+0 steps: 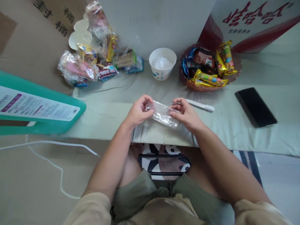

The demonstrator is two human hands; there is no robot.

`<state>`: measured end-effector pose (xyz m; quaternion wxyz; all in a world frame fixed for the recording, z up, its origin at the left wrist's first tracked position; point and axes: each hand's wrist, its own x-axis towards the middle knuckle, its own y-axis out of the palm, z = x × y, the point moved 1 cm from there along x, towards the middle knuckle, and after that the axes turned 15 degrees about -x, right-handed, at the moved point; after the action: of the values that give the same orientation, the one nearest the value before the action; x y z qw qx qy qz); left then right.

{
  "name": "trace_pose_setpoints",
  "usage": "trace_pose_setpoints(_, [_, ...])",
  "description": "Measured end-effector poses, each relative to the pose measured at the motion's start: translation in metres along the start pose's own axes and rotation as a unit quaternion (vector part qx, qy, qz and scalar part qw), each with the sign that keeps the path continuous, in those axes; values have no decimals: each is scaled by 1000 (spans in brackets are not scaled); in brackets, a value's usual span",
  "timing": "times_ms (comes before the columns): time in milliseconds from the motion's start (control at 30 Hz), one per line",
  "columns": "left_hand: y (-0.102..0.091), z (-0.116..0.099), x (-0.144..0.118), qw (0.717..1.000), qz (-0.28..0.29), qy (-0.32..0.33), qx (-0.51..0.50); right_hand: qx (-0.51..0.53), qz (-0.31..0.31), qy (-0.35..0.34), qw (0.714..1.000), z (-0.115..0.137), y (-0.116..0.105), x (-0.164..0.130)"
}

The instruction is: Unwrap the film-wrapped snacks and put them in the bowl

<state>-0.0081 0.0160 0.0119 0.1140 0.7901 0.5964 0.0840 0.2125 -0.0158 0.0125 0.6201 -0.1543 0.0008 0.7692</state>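
Between my two hands, just above the front part of the cloth-covered surface, is a crinkled clear plastic bag [164, 115]. My left hand [140, 110] pinches its left end between thumb and fingers. On the right end, the thumb and curled fingers of my right hand [184, 112] grip the plastic. A white folding knife or cutter [202, 105] lies right behind my right hand, its left end partly hidden by the fingers. Beyond my hands stands a white paper cup [162, 72] with crumpled clear plastic inside.
A reddish bowl [208, 87] holds several wrapped snacks. More packaged snacks [82, 67] are heaped at the back left. A black phone [256, 107] lies at the right. A green container [47, 100] with a label juts in from the left. Cardboard boxes [35, 40] stand behind.
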Motion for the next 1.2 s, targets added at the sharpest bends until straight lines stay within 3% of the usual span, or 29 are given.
trace_pose_setpoints(100, [0,5,5,993,-86,34,-72,-69,44,16,997,1,4,1])
trace_pose_setpoints(167, [0,6,7,981,-147,21,-128,-60,18,7,998,1,6,1])
trace_pose_setpoints(200, [2,6,8,975,-153,-17,-162,-29,-3,0,1000,1,8,1])
trace_pose_setpoints(267, [10,6,7,960,-99,-140,-223,45,-28,-10,999,0,10,1])
trace_pose_setpoints(333, [21,5,5,944,-21,-231,-233,68,-9,-16,998,0,13,0])
trace_pose_setpoints(400, [31,5,4,957,4,-223,-187,31,13,-30,999,-1,12,-2])
trace_pose_setpoints(500, [39,7,4,986,-15,-150,-65,-25,4,-32,999,-4,7,-5])
trace_pose_setpoints(567, [42,8,4,990,-6,-144,-7,-25,4,-27,999,-6,3,-6])
trace_pose_setpoints(733, [39,1,3,986,-1,-136,-97,21,9,-91,996,-1,-3,-9])
trace_pose_setpoints(833, [38,-2,1,964,26,-200,-172,7,35,-116,993,4,-6,-12])
trace_pose_setpoints(933, [40,-1,-5,958,52,-244,-143,-64,45,-155,985,6,-8,-16])
trace_pose_setpoints(1000, [43,-3,-7,978,26,-202,-56,-101,22,-164,981,4,-8,-18])
trace_pose_setpoints(1067, [44,-12,-3,991,-47,-125,16,-81,-2,-155,985,0,-7,-19])
trace_pose_setpoints(1200, [49,-56,43,977,-193,36,84,-18,-19,-105,994,-9,-7,-19])
